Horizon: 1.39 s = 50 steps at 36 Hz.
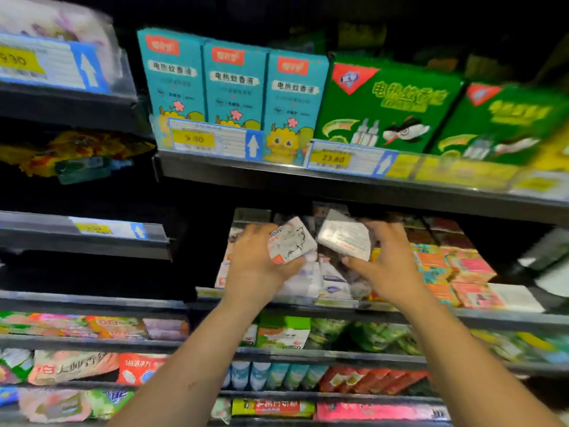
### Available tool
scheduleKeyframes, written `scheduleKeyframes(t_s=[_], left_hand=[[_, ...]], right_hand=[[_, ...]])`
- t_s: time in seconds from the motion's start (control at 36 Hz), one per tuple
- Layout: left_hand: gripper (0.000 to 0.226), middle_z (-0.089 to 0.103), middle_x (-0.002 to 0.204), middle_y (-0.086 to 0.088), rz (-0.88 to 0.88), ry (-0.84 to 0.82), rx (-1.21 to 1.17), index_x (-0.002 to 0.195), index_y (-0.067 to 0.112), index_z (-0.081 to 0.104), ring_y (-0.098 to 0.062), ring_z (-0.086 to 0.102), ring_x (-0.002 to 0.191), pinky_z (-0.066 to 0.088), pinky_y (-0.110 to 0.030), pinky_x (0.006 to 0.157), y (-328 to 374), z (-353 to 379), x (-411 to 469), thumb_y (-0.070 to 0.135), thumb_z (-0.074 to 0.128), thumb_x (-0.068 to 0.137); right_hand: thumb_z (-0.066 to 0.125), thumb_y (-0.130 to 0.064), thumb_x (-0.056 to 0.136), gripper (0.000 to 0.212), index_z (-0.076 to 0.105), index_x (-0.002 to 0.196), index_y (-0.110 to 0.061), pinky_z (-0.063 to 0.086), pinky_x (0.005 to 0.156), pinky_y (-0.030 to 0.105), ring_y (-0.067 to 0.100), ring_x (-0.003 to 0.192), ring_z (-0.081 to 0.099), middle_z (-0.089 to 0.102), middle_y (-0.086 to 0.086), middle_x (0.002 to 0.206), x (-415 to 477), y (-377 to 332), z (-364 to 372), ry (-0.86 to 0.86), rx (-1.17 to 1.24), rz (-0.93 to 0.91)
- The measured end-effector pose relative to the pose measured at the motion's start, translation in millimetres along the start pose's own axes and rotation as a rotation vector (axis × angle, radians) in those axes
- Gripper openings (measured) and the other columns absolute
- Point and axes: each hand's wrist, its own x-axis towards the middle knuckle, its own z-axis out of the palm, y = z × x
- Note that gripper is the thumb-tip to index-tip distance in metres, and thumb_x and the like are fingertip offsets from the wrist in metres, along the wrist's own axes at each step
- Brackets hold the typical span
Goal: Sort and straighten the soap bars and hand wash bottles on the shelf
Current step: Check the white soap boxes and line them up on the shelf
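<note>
Soap bars fill the shelf (480, 319), and two white-wrapped ones are held just above its front edge, close together. The left hand (255, 263) has its fingers curled round the left soap bar (291, 240). The right hand (388, 263) pinches the right soap bar (345, 235) between thumb and fingers. Pink soap packs (468, 272) lie on the shelf's right part. Teal boxes (234, 87) and green boxes (388, 106) stand above the shelf.

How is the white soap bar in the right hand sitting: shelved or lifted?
Lifted and tilted: the right hand grips the white soap bar above the stacked soap packs, one corner pointing up.
</note>
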Motion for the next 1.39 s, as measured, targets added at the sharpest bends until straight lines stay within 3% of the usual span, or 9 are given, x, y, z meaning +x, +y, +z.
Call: scheduleKeyframes(t_s=[0.19, 0.28, 0.44, 0.58, 0.78, 0.89, 1.14, 1.28, 1.39], left_hand=[[0.051, 0.055, 0.095, 0.004, 0.149, -0.156, 0.001, 0.109, 0.020, 0.064, -0.022, 0.052, 0.100, 0.028, -0.029, 0.073, 59, 46, -1, 0.045, 0.086, 0.070], [0.055, 0.048, 0.098, 0.009, 0.142, -0.199, -0.024, 0.110, 0.025, 0.062, -0.014, 0.048, 0.093, 0.026, -0.026, 0.070, 82, 75, -1, 0.052, 0.085, 0.067], [0.058, 0.045, 0.100, 0.011, 0.154, -0.258, -0.052, 0.117, 0.024, 0.062, -0.019, 0.049, 0.110, 0.040, -0.031, 0.089, 141, 134, -9, 0.048, 0.085, 0.070], [0.073, 0.044, 0.136, -0.002, 0.099, -0.328, 0.004, 0.139, 0.022, 0.047, -0.023, 0.037, 0.130, 0.034, -0.030, 0.102, 186, 189, -12, 0.045, 0.080, 0.078], [0.078, 0.038, 0.150, -0.006, 0.066, -0.411, 0.103, 0.151, 0.024, 0.032, -0.029, 0.047, 0.131, 0.045, -0.038, 0.101, 242, 250, -11, 0.045, 0.072, 0.087], [0.079, 0.015, 0.164, -0.005, 0.063, -0.445, 0.184, 0.156, 0.028, 0.020, -0.028, 0.023, 0.148, 0.030, -0.039, 0.111, 257, 274, -7, 0.049, 0.063, 0.093], [0.079, 0.034, 0.143, -0.014, 0.186, -0.374, 0.452, 0.149, 0.010, 0.032, -0.036, 0.032, 0.128, 0.031, -0.046, 0.108, 265, 326, 15, 0.060, 0.049, 0.090], [0.079, 0.028, 0.142, -0.010, 0.253, -0.413, 0.546, 0.152, 0.011, 0.021, -0.031, 0.029, 0.126, 0.029, -0.041, 0.108, 258, 329, 19, 0.060, 0.045, 0.094], [0.080, 0.034, 0.139, -0.015, 0.348, -0.406, 0.569, 0.148, 0.002, 0.026, -0.028, 0.024, 0.123, 0.021, -0.038, 0.105, 260, 330, 25, 0.053, 0.055, 0.094]], right_hand=[[0.093, -0.017, 0.066, 0.070, 0.057, 0.127, -0.021, 0.034, 0.080, 0.021, 0.010, 0.102, 0.043, 0.043, -0.001, 0.113, -27, 53, -58, 0.070, -0.007, 0.041], [0.093, -0.017, 0.065, 0.070, 0.056, 0.124, -0.025, 0.034, 0.079, 0.013, 0.010, 0.099, 0.044, 0.042, -0.002, 0.111, -39, 79, -83, 0.103, 0.005, 0.039], [0.090, -0.013, 0.070, 0.071, 0.055, 0.132, -0.018, 0.032, 0.091, 0.017, 0.007, 0.110, 0.040, 0.039, -0.007, 0.113, -56, 137, -140, 0.093, 0.012, 0.089], [0.088, -0.007, 0.072, 0.073, 0.054, 0.135, -0.012, 0.029, 0.090, 0.014, 0.009, 0.109, 0.039, 0.039, 0.002, 0.116, -67, 197, -187, 0.060, -0.064, 0.112], [0.087, -0.010, 0.073, 0.073, 0.052, 0.138, -0.011, 0.028, 0.097, 0.023, 0.025, 0.123, 0.039, 0.040, 0.003, 0.117, -68, 283, -235, -0.050, -0.121, 0.176], [0.088, -0.012, 0.073, 0.070, 0.055, 0.135, -0.010, 0.031, 0.097, 0.026, 0.025, 0.124, 0.038, 0.040, 0.000, 0.112, -54, 312, -243, -0.088, -0.131, 0.152], [0.085, -0.004, 0.075, 0.057, 0.055, 0.123, -0.005, 0.037, 0.082, 0.018, 0.018, 0.102, 0.048, 0.051, 0.000, 0.107, -13, 370, -229, -0.226, -0.010, 0.148], [0.092, -0.008, 0.065, 0.079, 0.057, 0.136, -0.003, 0.031, 0.080, -0.006, 0.021, 0.112, 0.050, 0.044, 0.012, 0.122, 12, 394, -210, -0.400, -0.002, 0.122], [0.090, -0.018, 0.073, 0.078, 0.054, 0.142, -0.015, 0.030, 0.093, 0.010, 0.023, 0.121, 0.048, 0.045, 0.014, 0.135, 23, 402, -200, -0.516, -0.069, 0.088]])
